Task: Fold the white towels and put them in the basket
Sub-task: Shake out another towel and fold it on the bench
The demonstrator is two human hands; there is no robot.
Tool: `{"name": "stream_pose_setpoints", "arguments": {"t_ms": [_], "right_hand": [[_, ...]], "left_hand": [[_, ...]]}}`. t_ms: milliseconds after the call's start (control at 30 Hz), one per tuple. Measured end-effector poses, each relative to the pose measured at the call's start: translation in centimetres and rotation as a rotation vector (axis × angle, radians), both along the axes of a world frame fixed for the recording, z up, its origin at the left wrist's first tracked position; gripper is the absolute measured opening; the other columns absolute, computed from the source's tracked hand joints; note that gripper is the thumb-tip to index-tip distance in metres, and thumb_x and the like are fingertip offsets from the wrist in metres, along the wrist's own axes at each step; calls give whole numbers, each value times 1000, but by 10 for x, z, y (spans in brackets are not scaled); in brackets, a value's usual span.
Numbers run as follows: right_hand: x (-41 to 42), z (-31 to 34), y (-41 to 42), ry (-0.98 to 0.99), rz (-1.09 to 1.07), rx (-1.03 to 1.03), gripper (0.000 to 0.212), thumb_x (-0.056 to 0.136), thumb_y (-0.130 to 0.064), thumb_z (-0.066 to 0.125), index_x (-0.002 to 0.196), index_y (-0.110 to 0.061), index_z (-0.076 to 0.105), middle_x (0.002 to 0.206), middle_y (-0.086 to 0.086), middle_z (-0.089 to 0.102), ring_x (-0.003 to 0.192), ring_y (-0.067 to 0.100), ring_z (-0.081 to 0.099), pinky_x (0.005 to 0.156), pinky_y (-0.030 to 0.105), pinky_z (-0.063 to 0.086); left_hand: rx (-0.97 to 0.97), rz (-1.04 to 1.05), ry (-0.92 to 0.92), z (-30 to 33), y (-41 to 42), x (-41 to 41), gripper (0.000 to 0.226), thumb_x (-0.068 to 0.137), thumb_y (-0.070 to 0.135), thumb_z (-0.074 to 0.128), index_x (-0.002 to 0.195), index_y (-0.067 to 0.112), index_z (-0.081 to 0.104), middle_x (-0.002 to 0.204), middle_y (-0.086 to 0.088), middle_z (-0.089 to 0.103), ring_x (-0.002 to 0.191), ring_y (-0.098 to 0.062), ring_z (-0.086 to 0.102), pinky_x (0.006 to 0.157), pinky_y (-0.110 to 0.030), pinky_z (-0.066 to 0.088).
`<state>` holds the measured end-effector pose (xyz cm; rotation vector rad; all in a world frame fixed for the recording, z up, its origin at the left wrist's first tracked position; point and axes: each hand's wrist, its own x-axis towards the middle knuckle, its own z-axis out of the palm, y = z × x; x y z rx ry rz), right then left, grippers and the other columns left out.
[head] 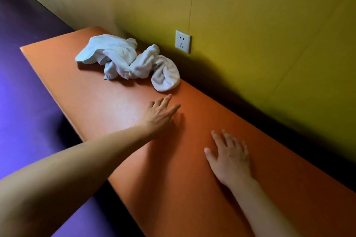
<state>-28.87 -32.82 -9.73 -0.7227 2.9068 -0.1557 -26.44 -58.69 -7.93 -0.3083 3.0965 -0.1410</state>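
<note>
Your left hand (160,112) reaches out over the orange surface (63,63) with fingers straight, its grip wide open and holding nothing, fingertips just short of the white towels (127,59). Your right hand (230,157) lies flat on the surface nearer you, fingers spread, its grip also loose and empty. The towels sit crumpled in a heap toward the far end of the surface, close to the yellow wall (269,25), just below and left of a white socket (183,41).
</note>
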Motion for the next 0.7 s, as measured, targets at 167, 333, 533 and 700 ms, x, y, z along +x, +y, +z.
{"name": "stream_pose_setpoints", "arguments": {"t_ms": [167, 333, 533, 700], "right_hand": [[-3, -27, 5, 49, 9, -38, 72, 89, -72, -1, 154, -45, -15, 168, -5, -4, 154, 17, -5, 124, 48, -2], [-5, -30, 4, 28, 1, -29, 71, 89, -72, 1, 152, -47, -19, 168, -7, -8, 154, 16, -9, 124, 48, -6], [-5, -22, 4, -7, 10, -11, 70, 95, -69, 11, 155, -42, -14, 168, -5, -6, 154, 16, -9, 124, 48, -6], [11, -9, 19, -57, 32, -84, 64, 102, -56, 27, 159, -35, 6, 168, -3, 7, 155, 14, 1, 126, 40, -2]], "left_hand": [[28, 148, 13, -12, -40, -69, 49, 99, 45, 38, 148, 42, 37, 166, -19, 10, 148, -38, 19, 114, -49, 26], [189, 245, -51, -30, -47, -93, 60, 99, 43, 37, 154, 20, 27, 159, -13, 29, 148, -34, 23, 115, -52, 24], [212, 77, -41, -35, 3, -43, 62, 102, 48, 29, 155, 13, 27, 160, -14, 30, 150, -33, 20, 120, -50, 18], [263, -86, -53, -37, 72, 35, 68, 101, 52, 25, 159, 15, 19, 165, -13, 20, 154, -32, 10, 123, -49, 7]]}}
